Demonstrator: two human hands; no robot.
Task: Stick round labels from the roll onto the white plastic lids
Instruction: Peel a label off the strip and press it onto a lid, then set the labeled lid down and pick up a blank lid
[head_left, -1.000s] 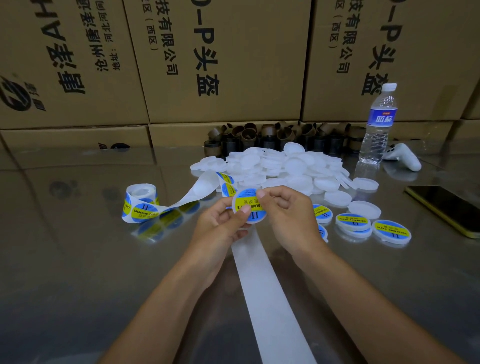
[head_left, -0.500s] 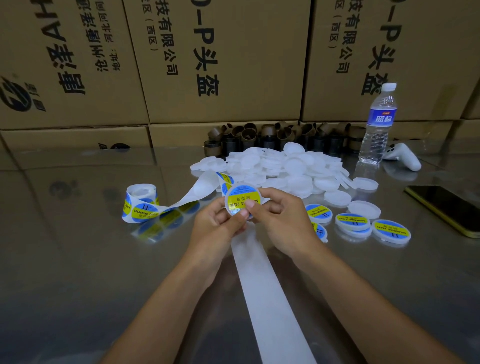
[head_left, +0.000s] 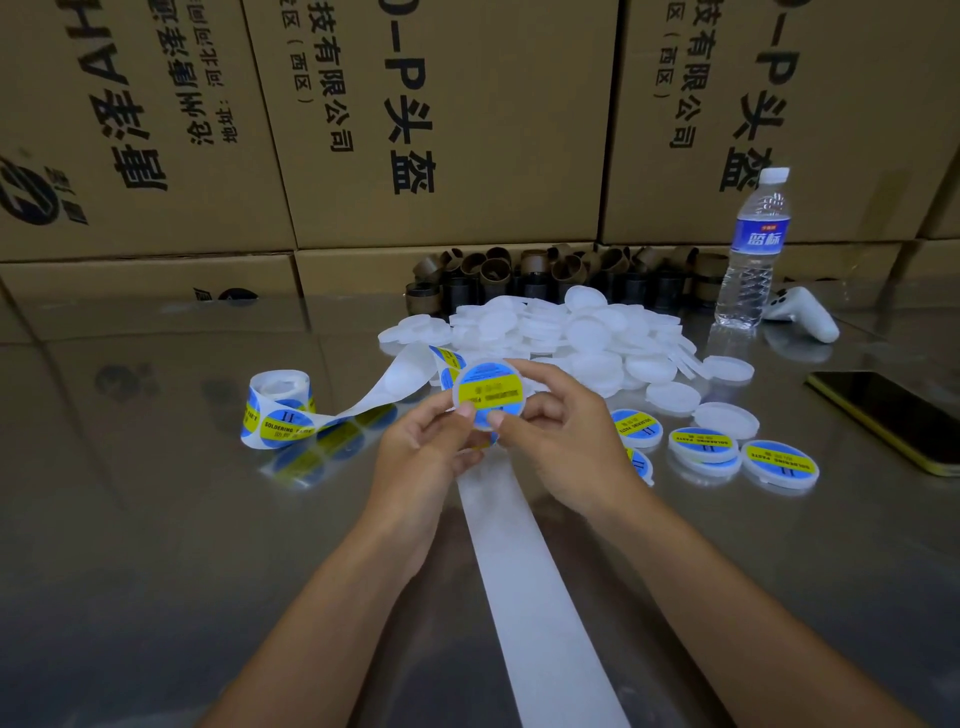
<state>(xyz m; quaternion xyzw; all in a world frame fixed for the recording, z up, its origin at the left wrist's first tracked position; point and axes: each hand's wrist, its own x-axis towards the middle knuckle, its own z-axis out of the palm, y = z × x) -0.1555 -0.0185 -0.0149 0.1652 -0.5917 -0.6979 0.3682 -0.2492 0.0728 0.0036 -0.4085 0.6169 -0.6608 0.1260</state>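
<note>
Both hands hold up one white lid (head_left: 489, 391) bearing a blue and yellow round label, tilted toward me above the table. My left hand (head_left: 426, 449) pinches its lower left edge with the thumb on the label. My right hand (head_left: 563, 434) grips its right side, thumb near the bottom rim. The label roll (head_left: 278, 410) stands at the left, and its backing strip (head_left: 524, 571) runs under my hands toward me. A pile of bare white lids (head_left: 571, 338) lies behind. Several labelled lids (head_left: 704, 444) rest to the right.
A water bottle (head_left: 753, 254) and a white game controller (head_left: 802, 312) stand at the back right. A phone with a yellow edge (head_left: 893, 415) lies at the right. Brown cardboard rings (head_left: 545, 270) line the foot of stacked cardboard boxes (head_left: 441, 119).
The labelled lid has risen and tilted up toward me between both hands; my thumbs have shifted along its lower edge.
</note>
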